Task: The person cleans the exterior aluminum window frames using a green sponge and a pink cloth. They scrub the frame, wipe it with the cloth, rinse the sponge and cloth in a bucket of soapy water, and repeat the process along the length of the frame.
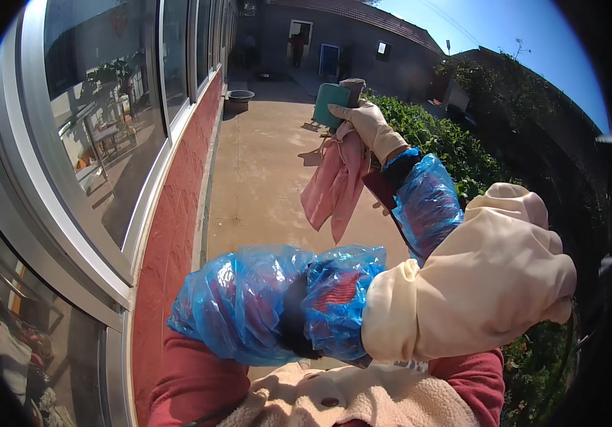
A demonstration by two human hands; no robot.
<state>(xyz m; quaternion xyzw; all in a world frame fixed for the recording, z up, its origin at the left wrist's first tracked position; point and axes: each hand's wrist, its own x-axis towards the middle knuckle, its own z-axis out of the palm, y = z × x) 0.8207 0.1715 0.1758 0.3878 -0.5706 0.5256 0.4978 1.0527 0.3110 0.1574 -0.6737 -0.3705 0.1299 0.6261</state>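
My right hand (pixel 372 125), in a cream glove, is raised ahead of me. It grips a green block-like object (pixel 331 104) with a grey-brown piece (pixel 354 88) beside it. From the same grip hangs a pink cloth (pixel 335 181). My left hand (pixel 487 275), also gloved, reaches across my body to the right, close to the camera. Its fingers curl away from view, so whether they hold anything is hidden. Blue plastic sleeve covers (pixel 247 299) with dark bands wrap both forearms.
Along my left runs a wall with metal-framed windows (pixel 108 160) above red tiles (pixel 169 240). A basin (pixel 240 96) stands beside it on the paved yard (pixel 252 176). Green plants (pixel 434 128) border the right. A person (pixel 298 48) is in the far doorway.
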